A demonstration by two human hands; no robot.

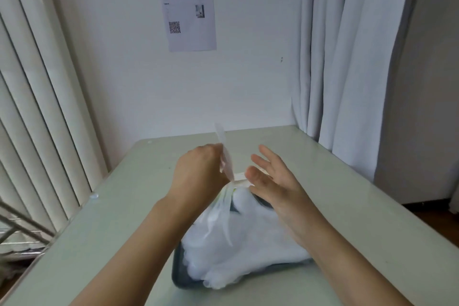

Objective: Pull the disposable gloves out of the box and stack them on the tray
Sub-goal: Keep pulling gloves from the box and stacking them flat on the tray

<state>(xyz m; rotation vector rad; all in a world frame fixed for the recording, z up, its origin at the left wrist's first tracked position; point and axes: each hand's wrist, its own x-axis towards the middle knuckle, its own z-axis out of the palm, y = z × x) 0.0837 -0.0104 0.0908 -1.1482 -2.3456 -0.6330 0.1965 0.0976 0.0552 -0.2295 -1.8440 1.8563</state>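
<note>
One glove [221, 135] pinched, tray [180, 274] between table [111, 231] sides

Thin translucent plastic gloves [238, 243]; glossy smooth table [124, 206].

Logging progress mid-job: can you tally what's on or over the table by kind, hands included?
hands: 2 (left hand, right hand)
held glove: 1, pinched by the left hand
glove pile: 1, single gloves too blurred to count
tray: 1
box: 1, mostly hidden
Total: 6
</note>
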